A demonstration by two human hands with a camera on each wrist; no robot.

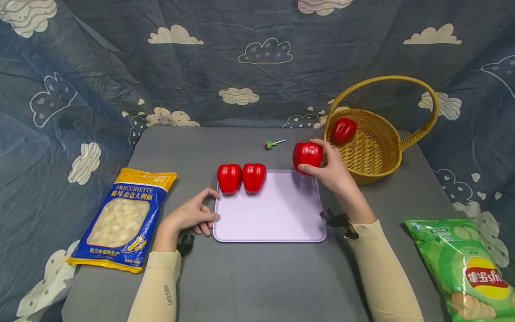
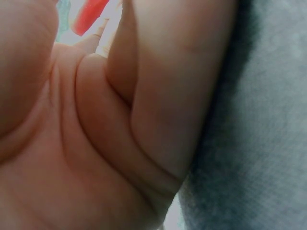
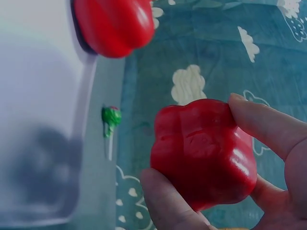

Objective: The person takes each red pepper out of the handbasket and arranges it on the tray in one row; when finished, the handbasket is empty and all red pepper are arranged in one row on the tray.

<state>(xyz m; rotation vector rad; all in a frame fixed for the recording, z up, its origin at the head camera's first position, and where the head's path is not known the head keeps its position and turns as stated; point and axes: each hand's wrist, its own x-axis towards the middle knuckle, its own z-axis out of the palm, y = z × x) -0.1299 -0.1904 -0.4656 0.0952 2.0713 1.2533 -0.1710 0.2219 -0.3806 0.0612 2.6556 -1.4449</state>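
My right hand (image 1: 331, 170) grips a red bell pepper (image 1: 307, 157) between thumb and fingers, over the far right corner of the pale purple tray (image 1: 269, 219). In the right wrist view the lobed underside of this pepper (image 3: 201, 151) faces the camera. Two more red peppers, one at the left (image 1: 229, 179) and one beside it (image 1: 254, 178), stand side by side at the tray's far left. Thumb and index fingertip of my left hand (image 1: 195, 212) touch the tray's left rim, spread apart along it. Mostly palm fills the left wrist view.
A wicker basket (image 1: 374, 152) with a tall handle stands at the back right, holding another red pepper (image 1: 344, 130). A green-wrapped lollipop (image 1: 270, 145) lies behind the tray. An orecchiette bag (image 1: 120, 219) lies at the left, a green chip bag (image 1: 462, 264) at the right.
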